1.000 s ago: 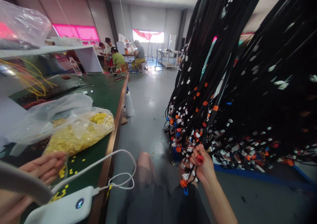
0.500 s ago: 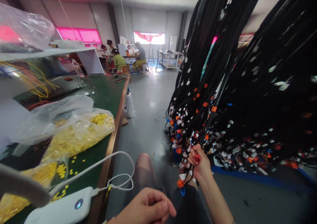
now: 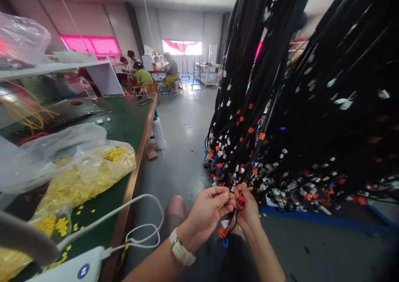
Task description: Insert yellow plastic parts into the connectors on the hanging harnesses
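Just left of the hanging wire harnesses (image 3: 237, 119), my two hands meet above my lap. My right hand (image 3: 248, 205) is closed around a red connector (image 3: 241, 202) on a black cable. My left hand (image 3: 209, 211), with a white watch on its wrist, pinches a small yellow piece (image 3: 220, 206) right beside that connector. Below the hands dangle an orange connector (image 3: 222, 232) and a blue connector (image 3: 225, 243) on the same cable bundle. The fingers partly hide the yellow piece.
At left, a green bench (image 3: 124, 113) bears a clear bag (image 3: 90, 178) of yellow pieces and a white power bank (image 3: 71, 269) with a looped cable (image 3: 156, 199). A blue rack rail (image 3: 299, 218) runs under the harnesses. People (image 3: 143, 76) sit at tables further back.
My left hand has moved up and right from my lap to the red connector, where the yellow piece now shows in its fingers. My right hand keeps hold of the connector.
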`<state>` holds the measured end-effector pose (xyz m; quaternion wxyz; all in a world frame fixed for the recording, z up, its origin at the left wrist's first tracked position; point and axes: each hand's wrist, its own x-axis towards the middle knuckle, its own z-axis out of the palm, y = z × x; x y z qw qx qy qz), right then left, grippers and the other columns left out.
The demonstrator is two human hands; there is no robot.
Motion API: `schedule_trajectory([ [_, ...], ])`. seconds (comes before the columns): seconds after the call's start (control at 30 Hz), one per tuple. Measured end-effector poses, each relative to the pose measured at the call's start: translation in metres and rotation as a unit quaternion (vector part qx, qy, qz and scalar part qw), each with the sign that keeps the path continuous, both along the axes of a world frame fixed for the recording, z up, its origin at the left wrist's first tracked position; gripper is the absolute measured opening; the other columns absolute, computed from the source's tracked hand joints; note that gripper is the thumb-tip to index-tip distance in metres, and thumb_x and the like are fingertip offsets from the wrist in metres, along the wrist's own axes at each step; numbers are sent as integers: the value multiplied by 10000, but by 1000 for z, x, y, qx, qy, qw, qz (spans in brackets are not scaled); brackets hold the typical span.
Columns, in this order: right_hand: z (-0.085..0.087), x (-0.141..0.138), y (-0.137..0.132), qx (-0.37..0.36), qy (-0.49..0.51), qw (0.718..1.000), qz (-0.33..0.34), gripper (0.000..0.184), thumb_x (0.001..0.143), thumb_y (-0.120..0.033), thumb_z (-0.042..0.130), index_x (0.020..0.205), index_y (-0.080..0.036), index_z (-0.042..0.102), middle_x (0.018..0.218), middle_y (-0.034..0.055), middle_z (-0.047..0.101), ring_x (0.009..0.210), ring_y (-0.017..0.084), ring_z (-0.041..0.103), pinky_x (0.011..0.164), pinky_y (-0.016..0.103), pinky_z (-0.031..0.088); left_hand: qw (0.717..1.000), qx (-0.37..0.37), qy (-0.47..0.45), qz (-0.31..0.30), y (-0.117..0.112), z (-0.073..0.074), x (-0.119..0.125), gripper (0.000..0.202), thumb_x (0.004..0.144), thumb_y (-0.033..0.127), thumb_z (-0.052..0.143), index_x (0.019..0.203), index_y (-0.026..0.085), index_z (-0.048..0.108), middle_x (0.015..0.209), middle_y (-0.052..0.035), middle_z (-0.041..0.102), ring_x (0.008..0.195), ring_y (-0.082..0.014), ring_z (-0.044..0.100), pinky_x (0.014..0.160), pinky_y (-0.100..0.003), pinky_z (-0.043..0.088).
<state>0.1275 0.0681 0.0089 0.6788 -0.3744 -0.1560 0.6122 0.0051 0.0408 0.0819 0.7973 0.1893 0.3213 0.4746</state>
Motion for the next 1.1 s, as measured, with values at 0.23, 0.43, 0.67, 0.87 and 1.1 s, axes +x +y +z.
schedule_trajectory([
  [0.23,-1,-18,9,-27,-8,997,-65,310,681,-424,689,649,-191,487,464,-92,442,343,32,329,308,136,260,1000,-23,9,8,18,-23,0,224,619,125,756,809,60,657,665,-36,608,566,-65,545,557,-163,434],
  [0.43,-2,-27,15,-51,-6,994,-93,320,662,-449,691,674,-195,497,478,-93,481,335,31,349,310,144,284,999,5,15,-44,18,-37,0,246,630,225,764,760,45,658,670,-59,617,534,-59,533,519,-150,415],
  [0.67,3,-24,9,-37,-12,995,-89,316,672,-434,691,650,-195,486,458,-97,455,349,41,362,331,154,296,998,-1,31,-54,20,-43,0,266,603,260,783,677,61,623,620,-40,593,474,-45,500,465,-146,371],
  [0.87,0,-19,6,-24,-35,996,-84,324,688,-448,669,634,-197,471,465,-96,433,345,42,343,330,167,277,999,-1,1,-50,19,-47,1,233,622,187,769,770,57,644,618,-29,588,491,-46,512,488,-141,393],
  [1.1,2,-18,4,-28,-39,995,-92,306,689,-439,667,643,-196,487,472,-89,448,360,48,368,346,171,306,997,10,6,-80,16,-40,-1,242,619,169,768,772,43,628,674,-62,614,521,-66,541,546,-178,432],
])
